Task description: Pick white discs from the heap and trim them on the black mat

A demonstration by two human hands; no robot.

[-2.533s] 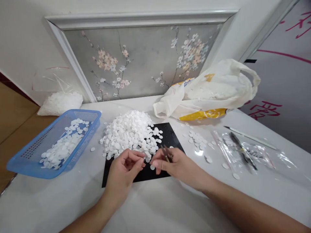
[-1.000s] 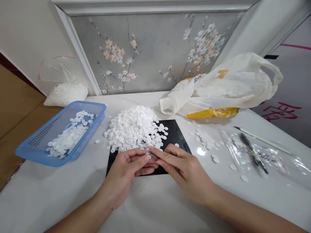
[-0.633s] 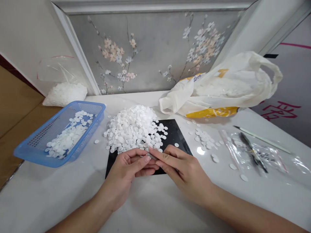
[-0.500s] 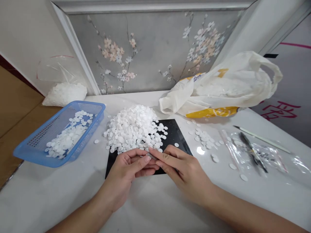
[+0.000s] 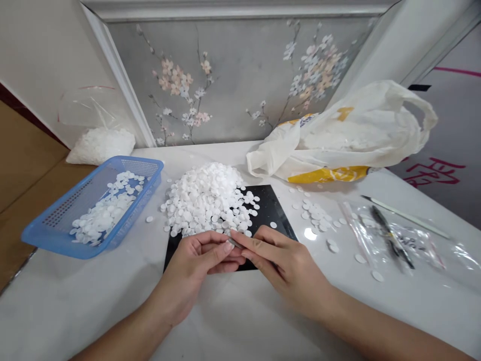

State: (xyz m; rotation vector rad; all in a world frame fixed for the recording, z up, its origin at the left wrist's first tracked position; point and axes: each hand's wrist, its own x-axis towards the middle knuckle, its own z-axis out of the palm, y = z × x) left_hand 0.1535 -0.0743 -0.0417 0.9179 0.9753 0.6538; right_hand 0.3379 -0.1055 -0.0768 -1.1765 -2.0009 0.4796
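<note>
"Both our hands have drawn together since a moment ago, when they stood apart. How do they sit now?"

"Our right hand point(image 5: 283, 258) pinches a small metal tool point(image 5: 235, 243), mostly hidden by the fingers. Our left hand point(image 5: 201, 258) has its fingers curled and thumb bent over them, right at the tool's tip, perhaps to steady it. Whether it pinches a disc, we cannot tell."

"And the heap of white discs point(image 5: 206, 195)?"

"Just beyond our fingertips, on the black mat point(image 5: 270, 203), some spilling past its left side onto the worktop point(image 5: 225, 321). We suppose the dark mat makes white show up, and the closeness saves reaching."

"Why the blue basket point(image 5: 56, 245) at the worktop's left edge?"

"It holds more discs; its walls probably stop them scattering, within our left arm's reach. Our shopping bag point(image 5: 341, 140) lies along the far edge, towards the far right corner, likely to keep our working space free."
</note>
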